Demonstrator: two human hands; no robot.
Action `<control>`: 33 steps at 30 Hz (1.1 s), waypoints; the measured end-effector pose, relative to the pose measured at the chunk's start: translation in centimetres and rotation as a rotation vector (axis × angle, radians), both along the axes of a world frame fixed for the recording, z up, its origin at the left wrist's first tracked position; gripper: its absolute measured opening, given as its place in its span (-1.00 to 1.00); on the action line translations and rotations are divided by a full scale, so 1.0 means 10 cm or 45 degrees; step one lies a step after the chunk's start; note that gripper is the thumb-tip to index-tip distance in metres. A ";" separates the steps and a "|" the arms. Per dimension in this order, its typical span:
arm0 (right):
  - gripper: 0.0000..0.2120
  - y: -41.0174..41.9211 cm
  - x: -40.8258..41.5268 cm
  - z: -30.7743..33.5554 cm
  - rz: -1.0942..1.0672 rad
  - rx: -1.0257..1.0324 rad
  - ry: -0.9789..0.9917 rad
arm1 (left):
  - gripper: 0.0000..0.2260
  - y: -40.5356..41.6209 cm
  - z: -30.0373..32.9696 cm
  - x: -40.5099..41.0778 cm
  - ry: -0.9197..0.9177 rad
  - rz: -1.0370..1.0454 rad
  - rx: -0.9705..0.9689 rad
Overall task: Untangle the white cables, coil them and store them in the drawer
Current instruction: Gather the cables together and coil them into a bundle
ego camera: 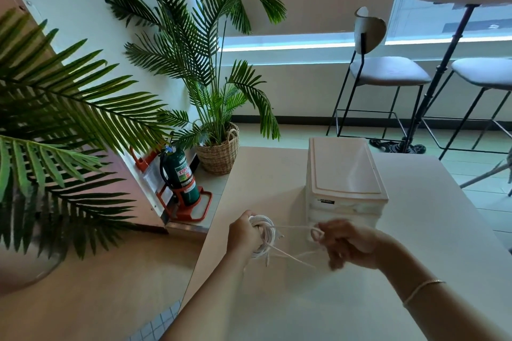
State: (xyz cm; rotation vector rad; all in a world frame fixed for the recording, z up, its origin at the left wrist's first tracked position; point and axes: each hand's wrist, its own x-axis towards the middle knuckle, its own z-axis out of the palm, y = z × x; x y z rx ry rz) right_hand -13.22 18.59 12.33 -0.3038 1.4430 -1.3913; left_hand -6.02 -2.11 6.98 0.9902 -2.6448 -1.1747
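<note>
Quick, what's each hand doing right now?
Left hand: grips the coiled white cable.
Right hand: blurred, seems to pinch the cable's loose end.

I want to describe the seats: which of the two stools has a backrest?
The stool on the left; a curved backrest rises behind its seat, while the right stool shows none.

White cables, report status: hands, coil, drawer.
Left hand grips coiled white cable. Right hand pinches loose strand, blurred. Drawer unit shut, behind hands; nothing blocking.

Left hand (243, 232) grips coiled white cable (264, 235); right hand (346, 243) pinches its loose strand beside drawer unit (346, 183).
</note>
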 end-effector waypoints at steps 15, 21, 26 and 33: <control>-0.37 0.34 0.04 -0.64 0.339 1.341 0.289 | -0.67 0.36 -0.38 0.21 -0.150 -0.252 -0.245; -0.27 0.38 0.25 -0.76 0.251 1.489 0.287 | -0.60 0.45 -0.37 0.21 -0.137 -0.194 -0.177; -0.32 0.41 0.37 -0.84 0.324 1.482 0.349 | -0.67 0.42 -0.35 0.24 -0.093 -0.188 -0.021; -0.49 0.12 0.47 -0.93 0.243 1.338 0.910 | -0.74 0.36 -0.36 0.23 -0.091 -0.096 0.051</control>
